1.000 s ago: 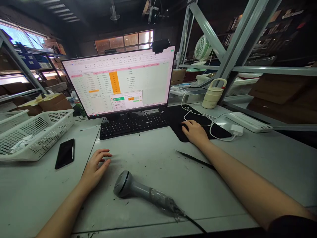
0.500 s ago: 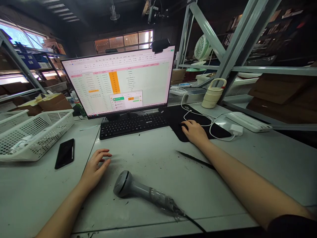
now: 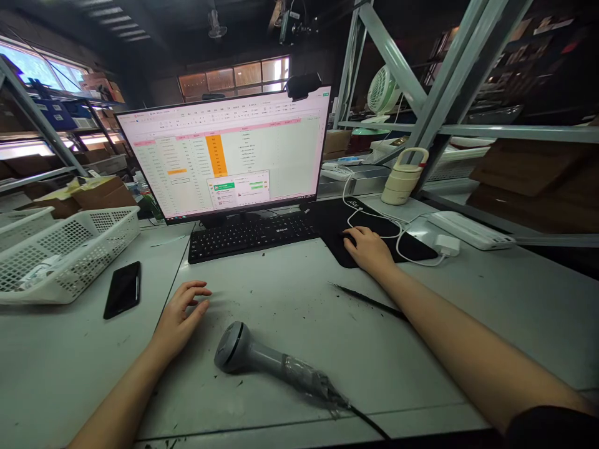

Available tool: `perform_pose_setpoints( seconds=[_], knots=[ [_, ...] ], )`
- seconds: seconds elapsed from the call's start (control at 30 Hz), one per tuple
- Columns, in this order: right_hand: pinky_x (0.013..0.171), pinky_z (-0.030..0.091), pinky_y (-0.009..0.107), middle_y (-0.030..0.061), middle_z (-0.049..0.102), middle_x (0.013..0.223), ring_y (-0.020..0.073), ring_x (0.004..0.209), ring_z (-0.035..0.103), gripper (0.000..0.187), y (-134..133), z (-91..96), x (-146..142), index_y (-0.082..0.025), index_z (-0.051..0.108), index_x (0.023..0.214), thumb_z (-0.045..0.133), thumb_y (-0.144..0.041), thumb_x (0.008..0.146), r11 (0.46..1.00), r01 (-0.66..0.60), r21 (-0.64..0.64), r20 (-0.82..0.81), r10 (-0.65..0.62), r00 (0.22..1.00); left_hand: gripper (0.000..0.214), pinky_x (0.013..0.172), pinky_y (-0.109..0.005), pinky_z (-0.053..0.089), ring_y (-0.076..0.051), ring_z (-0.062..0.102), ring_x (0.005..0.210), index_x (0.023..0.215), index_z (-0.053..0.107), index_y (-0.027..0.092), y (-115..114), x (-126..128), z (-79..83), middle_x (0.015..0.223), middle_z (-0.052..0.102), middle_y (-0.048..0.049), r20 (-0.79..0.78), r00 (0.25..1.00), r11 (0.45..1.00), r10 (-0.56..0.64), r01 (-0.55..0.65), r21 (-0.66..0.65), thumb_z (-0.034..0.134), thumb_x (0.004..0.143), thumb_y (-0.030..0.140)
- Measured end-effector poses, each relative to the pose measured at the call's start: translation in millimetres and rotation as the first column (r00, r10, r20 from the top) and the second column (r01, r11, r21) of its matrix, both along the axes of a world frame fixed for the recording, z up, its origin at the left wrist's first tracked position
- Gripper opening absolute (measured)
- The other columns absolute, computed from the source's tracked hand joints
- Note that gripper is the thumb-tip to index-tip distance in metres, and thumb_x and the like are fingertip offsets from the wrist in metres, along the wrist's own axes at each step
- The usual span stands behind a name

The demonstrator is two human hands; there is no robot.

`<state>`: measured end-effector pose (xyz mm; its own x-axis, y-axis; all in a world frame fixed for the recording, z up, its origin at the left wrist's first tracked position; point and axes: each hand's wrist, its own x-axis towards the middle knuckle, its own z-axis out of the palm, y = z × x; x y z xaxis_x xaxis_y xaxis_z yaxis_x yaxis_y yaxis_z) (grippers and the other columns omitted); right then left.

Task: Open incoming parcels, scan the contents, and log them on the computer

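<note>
My right hand (image 3: 369, 249) is curved over a dark computer mouse (image 3: 347, 236), most of which it hides, on the black mouse pad (image 3: 334, 218). On the white table, my left hand (image 3: 183, 312) rests with its fingers apart and loosely bent, holding nothing. A grey barcode scanner (image 3: 262, 358), its handle wrapped in clear tape, lies just right of that hand. Beyond both hands is a black keyboard (image 3: 248, 236). The monitor (image 3: 290, 162) behind it shows a spreadsheet with an orange column and a small chat window at the bottom.
A black phone (image 3: 122, 290) lies beside a white perforated basket (image 3: 79, 262) on the left. Near my right forearm is a thin black pointed tool (image 3: 369, 299). To the right are a cream bottle (image 3: 401, 181), a white power strip (image 3: 468, 229), looping cables and a metal frame (image 3: 435, 93).
In the chat window on the monitor, the orange block has moved out of view and green message bubbles now show near the top. Both hands stay where they were.
</note>
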<state>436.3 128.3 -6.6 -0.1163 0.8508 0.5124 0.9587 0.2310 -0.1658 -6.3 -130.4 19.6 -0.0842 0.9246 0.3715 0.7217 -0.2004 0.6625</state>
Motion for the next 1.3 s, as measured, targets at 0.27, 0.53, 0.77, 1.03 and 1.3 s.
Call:
perform_pose_setpoints(
  seconds=[0.27,0.53,0.77,1.03,1.3],
  knots=[
    [0.091,0.05,0.046,0.0159,0.064,0.131,0.0323,0.106,0.063,0.04,-2.7,1.9,-1.5,-0.019,0.072,0.122,0.045,-0.035,0.097,1.0,0.003,0.013,-0.001,-0.003,1.0,0.029,0.088,-0.039,0.059,-0.026,0.066,0.111,0.103,0.074,0.025,-0.4,0.4,1.4,0.128,0.063,-0.0106,0.0,1.0,1.0,0.003,-0.003,0.007,0.057,0.094,0.047],
    [0.093,0.05,0.045,0.0156,0.063,0.132,0.0324,0.109,0.062,0.042,-4.6,4.3,-2.5,-0.018,0.07,0.125,0.044,-0.034,0.097,1.0,0.011,-0.017,0.001,-0.011,1.0,0.029,0.09,-0.041,0.058,-0.027,0.064,0.116,0.104,0.073,0.025,0.1,-0.2,-0.5,0.129,0.062,-0.0109,0.007,1.0,1.0,-0.002,0.002,-0.003,0.056,0.095,0.047],
    [0.092,0.05,0.047,0.0163,0.063,0.133,0.0328,0.108,0.062,0.042,-2.8,2.1,-0.9,-0.018,0.069,0.127,0.045,-0.034,0.096,1.0,0.008,-0.013,-0.016,-0.008,1.0,0.03,0.089,-0.04,0.058,-0.028,0.064,0.116,0.103,0.074,0.025,-0.6,1.3,1.8,0.128,0.063,-0.0111,-0.003,1.0,1.0,0.007,-0.007,0.008,0.056,0.094,0.048],
    [0.095,0.049,0.047,0.0174,0.062,0.133,0.0331,0.111,0.062,0.042,-0.8,-0.5,-0.1,-0.018,0.07,0.125,0.044,-0.035,0.097,1.0,0.003,0.006,-0.013,-0.003,1.0,0.026,0.089,-0.039,0.058,-0.027,0.063,0.117,0.104,0.073,0.027,0.9,-1.8,-2.4,0.128,0.063,-0.0089,-0.009,1.0,1.0,-0.004,0.005,0.02,0.057,0.095,0.045],
    [0.095,0.05,0.047,0.0168,0.062,0.133,0.0332,0.109,0.063,0.041,-3.2,2.7,-1.1,-0.018,0.07,0.125,0.045,-0.035,0.098,1.0,0.002,-0.012,-0.005,-0.002,1.0,0.027,0.089,-0.04,0.058,-0.027,0.064,0.115,0.103,0.073,0.026,0.5,-1.7,-2.0,0.128,0.062,-0.0096,0.0,1.0,1.0,-0.007,0.007,0.012,0.057,0.095,0.046]
  ],
)
